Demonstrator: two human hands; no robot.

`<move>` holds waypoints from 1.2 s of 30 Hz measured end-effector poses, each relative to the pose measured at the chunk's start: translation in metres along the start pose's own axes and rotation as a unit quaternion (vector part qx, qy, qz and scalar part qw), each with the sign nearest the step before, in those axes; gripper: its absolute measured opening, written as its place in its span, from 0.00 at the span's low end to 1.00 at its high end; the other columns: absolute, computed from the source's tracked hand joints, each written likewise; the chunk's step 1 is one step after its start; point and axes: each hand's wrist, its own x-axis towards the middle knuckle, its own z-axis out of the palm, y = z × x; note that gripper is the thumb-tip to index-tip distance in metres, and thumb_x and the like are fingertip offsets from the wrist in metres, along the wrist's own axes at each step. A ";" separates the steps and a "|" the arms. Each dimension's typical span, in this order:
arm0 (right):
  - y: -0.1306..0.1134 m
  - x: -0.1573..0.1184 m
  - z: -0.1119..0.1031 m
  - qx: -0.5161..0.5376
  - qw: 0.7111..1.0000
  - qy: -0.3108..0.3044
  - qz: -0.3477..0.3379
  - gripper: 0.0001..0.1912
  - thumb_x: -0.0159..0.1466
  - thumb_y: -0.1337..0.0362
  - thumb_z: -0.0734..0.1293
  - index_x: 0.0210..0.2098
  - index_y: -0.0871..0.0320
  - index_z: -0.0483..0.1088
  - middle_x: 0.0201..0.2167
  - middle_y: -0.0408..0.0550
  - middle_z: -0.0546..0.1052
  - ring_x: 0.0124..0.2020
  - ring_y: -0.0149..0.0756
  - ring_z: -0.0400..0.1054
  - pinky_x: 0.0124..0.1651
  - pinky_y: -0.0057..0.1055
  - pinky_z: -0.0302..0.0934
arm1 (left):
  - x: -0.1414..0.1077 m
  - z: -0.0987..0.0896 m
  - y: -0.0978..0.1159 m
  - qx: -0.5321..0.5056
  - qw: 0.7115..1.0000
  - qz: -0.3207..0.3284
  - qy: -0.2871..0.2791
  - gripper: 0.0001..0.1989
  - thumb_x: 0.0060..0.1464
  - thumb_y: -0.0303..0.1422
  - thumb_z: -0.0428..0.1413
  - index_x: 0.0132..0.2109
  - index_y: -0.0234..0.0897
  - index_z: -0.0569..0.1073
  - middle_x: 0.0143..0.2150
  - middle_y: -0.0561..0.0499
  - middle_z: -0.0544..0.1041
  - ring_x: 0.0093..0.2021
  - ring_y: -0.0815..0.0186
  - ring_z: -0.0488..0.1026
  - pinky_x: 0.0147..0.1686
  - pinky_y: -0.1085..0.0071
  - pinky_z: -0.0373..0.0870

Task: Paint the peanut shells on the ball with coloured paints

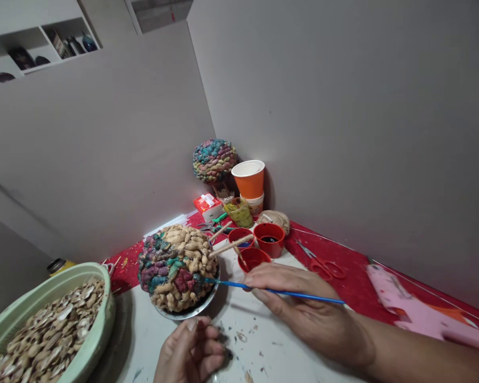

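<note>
A dome covered in peanut shells point(183, 252) rests in a shallow metal bowl point(197, 311), its left part painted purple, teal, green and red, the rest bare tan. My right hand point(299, 303) pinches a blue paintbrush point(303, 295), whose tip touches the dome's right side near the red patch. Just in front of the bowl is my left hand point(191, 348), fingers curled; whether anything is in them is too small to tell. Red cups hold dark and coloured liquid: one point(269, 239) at the right, one point(253, 259) nearest my right hand. Two sticks lean by the dome.
A green basket of peanut shells point(104, 314) stands at the left. Behind are a finished-looking coloured dome point(214, 159), orange paper cups point(249, 183), a glass point(239, 213) and twine point(277, 219). Red scissors point(323, 266) and a pink glue gun point(419, 308) lie right.
</note>
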 end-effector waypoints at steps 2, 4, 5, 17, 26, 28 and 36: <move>0.000 -0.002 0.002 0.017 1.000 -0.016 -0.002 0.13 0.63 0.77 0.67 0.43 0.57 0.75 0.34 0.48 0.83 0.37 0.34 0.79 0.43 0.28 0.74 | 0.006 -0.001 0.002 -0.012 1.000 -0.009 0.016 0.14 0.46 0.35 0.70 0.37 0.28 0.80 0.31 0.44 0.83 0.27 0.65 0.79 0.29 0.71 0.78; -0.001 -0.003 0.004 0.035 0.999 -0.026 -0.004 0.12 0.64 0.76 0.66 0.44 0.58 0.75 0.34 0.49 0.83 0.37 0.34 0.78 0.42 0.29 0.74 | 0.010 -0.003 0.003 -0.021 0.999 -0.008 0.030 0.13 0.48 0.33 0.69 0.36 0.26 0.81 0.32 0.43 0.83 0.27 0.65 0.80 0.29 0.71 0.79; 0.000 -0.004 0.005 0.042 0.999 -0.029 -0.007 0.12 0.65 0.76 0.66 0.44 0.58 0.75 0.34 0.50 0.83 0.37 0.34 0.78 0.42 0.30 0.74 | 0.012 -0.004 0.003 -0.023 0.999 -0.004 0.034 0.12 0.49 0.32 0.69 0.36 0.26 0.81 0.32 0.42 0.83 0.27 0.65 0.80 0.28 0.71 0.79; 0.004 -0.004 0.004 0.047 0.994 -0.100 -0.023 0.10 0.63 0.76 0.64 0.41 0.61 0.73 0.33 0.53 0.81 0.33 0.36 0.76 0.39 0.33 0.73 | 0.025 -0.027 0.003 -0.023 0.999 0.009 0.026 0.10 0.46 0.29 0.69 0.33 0.23 0.80 0.27 0.42 0.82 0.24 0.64 0.78 0.26 0.71 0.77; -0.013 0.002 -0.011 0.017 0.999 -0.033 -0.004 0.13 0.62 0.76 0.63 0.41 0.54 0.71 0.32 0.48 0.81 0.35 0.37 0.78 0.40 0.32 0.74 | 0.027 -0.036 0.011 -0.043 0.996 0.048 0.056 0.08 0.49 0.31 0.64 0.28 0.29 0.76 0.21 0.49 0.77 0.21 0.66 0.74 0.23 0.70 0.74; -0.015 0.004 -0.016 0.003 1.000 -0.019 -0.004 0.13 0.64 0.75 0.63 0.41 0.52 0.71 0.31 0.47 0.81 0.35 0.37 0.79 0.40 0.32 0.74 | 0.025 -0.033 0.014 -0.044 0.995 0.067 0.065 0.08 0.49 0.31 0.63 0.27 0.30 0.75 0.20 0.50 0.75 0.21 0.66 0.73 0.23 0.70 0.74; -0.016 0.001 -0.022 -0.027 0.996 0.082 0.038 0.09 0.71 0.66 0.62 0.47 0.47 0.72 0.34 0.46 0.81 0.37 0.39 0.78 0.45 0.37 0.74 | 0.018 -0.014 0.028 -0.044 0.980 0.113 0.160 0.16 0.59 0.29 0.51 0.22 0.34 0.70 0.15 0.53 0.68 0.18 0.67 0.70 0.21 0.70 0.74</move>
